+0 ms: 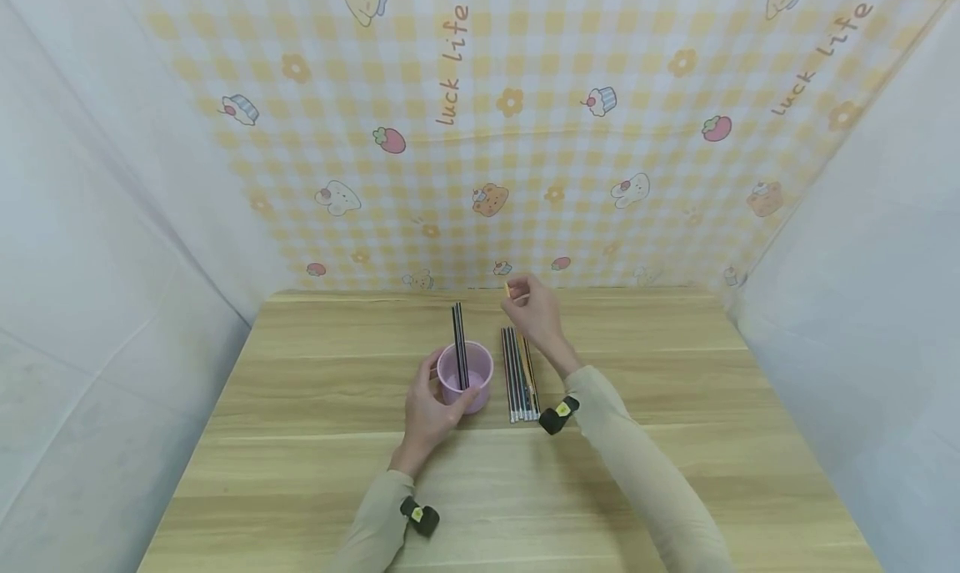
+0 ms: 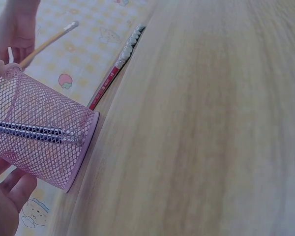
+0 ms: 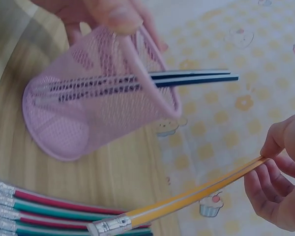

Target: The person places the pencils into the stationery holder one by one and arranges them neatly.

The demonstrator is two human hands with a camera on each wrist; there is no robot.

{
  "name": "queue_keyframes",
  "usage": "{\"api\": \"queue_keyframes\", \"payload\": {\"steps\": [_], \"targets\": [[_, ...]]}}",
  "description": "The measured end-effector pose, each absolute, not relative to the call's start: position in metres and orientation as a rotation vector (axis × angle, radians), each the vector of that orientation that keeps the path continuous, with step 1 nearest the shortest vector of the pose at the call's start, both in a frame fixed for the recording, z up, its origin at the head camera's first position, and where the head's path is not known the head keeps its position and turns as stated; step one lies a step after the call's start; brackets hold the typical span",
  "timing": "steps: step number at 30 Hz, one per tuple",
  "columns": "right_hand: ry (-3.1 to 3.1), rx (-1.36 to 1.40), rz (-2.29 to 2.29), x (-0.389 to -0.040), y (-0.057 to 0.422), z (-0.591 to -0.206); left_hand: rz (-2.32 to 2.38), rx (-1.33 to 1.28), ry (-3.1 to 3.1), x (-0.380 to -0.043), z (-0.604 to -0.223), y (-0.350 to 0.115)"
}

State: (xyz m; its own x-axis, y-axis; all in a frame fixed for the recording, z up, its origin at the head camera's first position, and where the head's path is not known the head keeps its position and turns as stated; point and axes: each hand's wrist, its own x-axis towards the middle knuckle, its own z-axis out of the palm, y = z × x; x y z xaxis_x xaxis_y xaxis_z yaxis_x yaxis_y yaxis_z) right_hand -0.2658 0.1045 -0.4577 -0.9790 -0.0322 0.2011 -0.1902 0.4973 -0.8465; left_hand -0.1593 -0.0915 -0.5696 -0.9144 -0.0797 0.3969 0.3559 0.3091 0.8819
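My left hand [image 1: 429, 413] grips a pink mesh pencil cup [image 1: 475, 400] from its left side, thumb at the near rim. The cup stands upright on the table. Inside it lean a few dark pencils [image 3: 201, 78], their eraser ends at the bottom. Up and to the right of the cup, my right hand [image 1: 537, 313] pinches a yellow pencil [image 3: 182, 200] near one end between thumb and fingers. Its eraser end with the metal band points down, over a row of pencils. In the left wrist view, the yellow pencil [image 2: 49, 43] shows behind the cup.
Several pencils [image 1: 514, 381] lie side by side right of the cup, red, green and dark, eraser ends toward me. The wooden table [image 1: 315, 439] ends at a yellow checked cloth [image 1: 525, 156] behind. White sheets [image 1: 97, 248] hang at both sides.
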Motion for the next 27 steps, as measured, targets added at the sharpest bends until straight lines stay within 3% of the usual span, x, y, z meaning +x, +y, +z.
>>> {"api": "queue_keyframes", "payload": {"steps": [27], "targets": [[-2.279,0.310,1.685,-0.258,0.067,-0.409,-1.649,-0.229,-2.209,-0.159,-0.571,-0.092]]}}
